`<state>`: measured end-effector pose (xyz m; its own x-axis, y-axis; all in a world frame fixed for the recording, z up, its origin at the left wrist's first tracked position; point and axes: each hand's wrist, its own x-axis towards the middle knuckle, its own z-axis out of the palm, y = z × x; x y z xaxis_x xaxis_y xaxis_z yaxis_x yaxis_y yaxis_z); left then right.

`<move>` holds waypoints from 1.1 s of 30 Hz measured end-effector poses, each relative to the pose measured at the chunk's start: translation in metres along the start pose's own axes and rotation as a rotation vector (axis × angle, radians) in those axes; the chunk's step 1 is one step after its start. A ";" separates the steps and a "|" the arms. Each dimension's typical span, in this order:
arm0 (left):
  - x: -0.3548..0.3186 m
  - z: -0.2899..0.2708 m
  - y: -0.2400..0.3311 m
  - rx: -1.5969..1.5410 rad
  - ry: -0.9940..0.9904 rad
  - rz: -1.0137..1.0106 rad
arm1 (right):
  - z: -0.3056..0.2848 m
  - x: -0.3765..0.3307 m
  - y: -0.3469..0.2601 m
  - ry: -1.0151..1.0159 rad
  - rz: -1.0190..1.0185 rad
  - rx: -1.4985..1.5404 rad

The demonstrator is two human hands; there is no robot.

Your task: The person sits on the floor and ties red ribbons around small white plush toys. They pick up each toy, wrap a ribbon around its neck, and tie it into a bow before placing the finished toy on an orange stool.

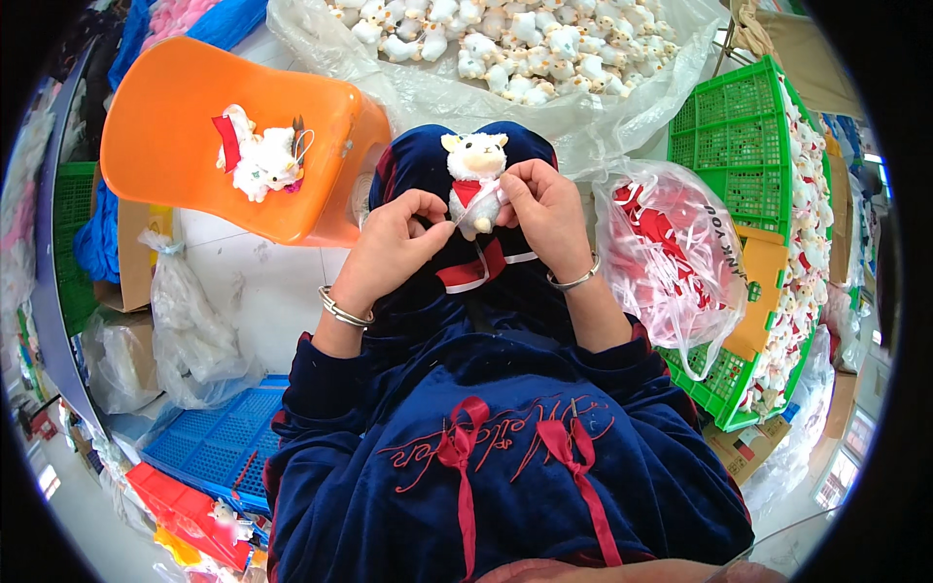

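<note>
A small white plush sheep [476, 155] stands upright in front of my knees, facing me, with a red scarf [467, 191] edged in white round its neck. My right hand [546, 209] pinches the scarf's white end against the toy's side. At the other side of its belly my left hand [413, 228] is closed, thumb and forefinger pressed together; what they hold is too small to make out. Another red cloth piece with white edging [471, 272] lies on my lap below the toy.
Left of my knees, an orange plastic stool [155, 146] carries more plush toys [262, 160] and a red scarf piece. Ahead lies a clear plastic sheet [389, 102] heaped with white plush toys [525, 44]. To the right are a bag of red-and-white scarves [671, 253] and green crates [729, 146].
</note>
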<state>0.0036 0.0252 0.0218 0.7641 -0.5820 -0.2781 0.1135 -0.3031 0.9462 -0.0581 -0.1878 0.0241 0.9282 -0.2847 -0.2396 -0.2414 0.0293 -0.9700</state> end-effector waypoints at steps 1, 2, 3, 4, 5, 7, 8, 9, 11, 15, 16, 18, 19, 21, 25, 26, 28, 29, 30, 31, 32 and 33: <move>0.000 -0.001 0.000 -0.041 -0.017 -0.061 | 0.000 0.000 0.001 -0.001 0.001 -0.001; -0.001 -0.001 0.002 -0.073 -0.050 -0.110 | 0.000 0.000 0.001 -0.002 0.002 -0.002; -0.002 -0.001 0.005 -0.106 -0.083 -0.158 | 0.000 0.000 0.001 -0.001 0.004 0.004; -0.003 -0.001 0.006 -0.138 -0.116 -0.207 | 0.000 0.000 0.002 0.001 0.005 0.011; -0.001 0.002 -0.001 -0.206 -0.124 -0.249 | 0.001 0.000 0.002 0.002 0.007 0.017; 0.003 0.007 -0.002 -0.264 -0.162 -0.361 | 0.001 -0.001 -0.001 0.005 0.006 0.024; 0.004 0.009 -0.002 -0.293 -0.181 -0.416 | 0.002 -0.001 -0.002 0.007 0.006 0.028; 0.003 0.009 -0.003 -0.418 -0.205 -0.394 | 0.002 -0.001 -0.001 0.006 0.002 0.027; 0.002 0.021 -0.013 -0.468 -0.068 -0.198 | 0.001 -0.001 0.001 0.006 -0.008 0.025; -0.002 0.018 -0.013 -0.026 0.040 0.057 | 0.002 -0.002 0.002 -0.014 0.007 0.041; -0.003 0.013 -0.015 0.170 0.019 0.094 | 0.002 -0.002 0.004 -0.020 -0.004 0.034; 0.003 0.006 -0.019 0.222 0.039 0.204 | 0.003 -0.002 0.004 -0.025 -0.014 0.030; 0.005 0.002 -0.007 0.207 0.084 0.187 | 0.003 -0.002 0.003 -0.020 -0.011 0.031; 0.008 -0.004 0.016 0.081 0.153 0.062 | 0.003 -0.002 0.002 -0.014 -0.010 0.032; 0.023 0.013 0.039 0.113 0.178 -0.043 | 0.007 -0.002 0.001 -0.003 -0.026 0.003; 0.026 0.022 0.036 0.196 0.228 0.069 | 0.008 -0.002 0.001 0.002 -0.032 -0.010; 0.027 0.035 0.039 0.178 0.287 0.107 | 0.008 -0.002 0.003 0.026 -0.047 -0.028; 0.027 0.039 0.039 0.191 0.294 0.128 | 0.008 -0.002 0.003 0.038 -0.054 -0.037; 0.027 0.043 0.038 0.204 0.300 0.148 | 0.009 -0.002 0.004 0.036 -0.067 -0.039; 0.028 0.046 0.038 0.159 0.307 0.153 | 0.009 -0.002 0.005 0.035 -0.080 -0.040; 0.029 0.047 0.036 0.176 0.318 0.154 | 0.010 -0.003 0.006 0.033 -0.092 -0.042; 0.030 0.047 0.034 0.194 0.330 0.158 | 0.010 -0.002 0.007 0.034 -0.096 -0.040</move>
<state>0.0006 -0.0382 0.0377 0.9289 -0.3688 -0.0339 -0.1193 -0.3848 0.9152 -0.0591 -0.1776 0.0177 0.9377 -0.3164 -0.1434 -0.1636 -0.0380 -0.9858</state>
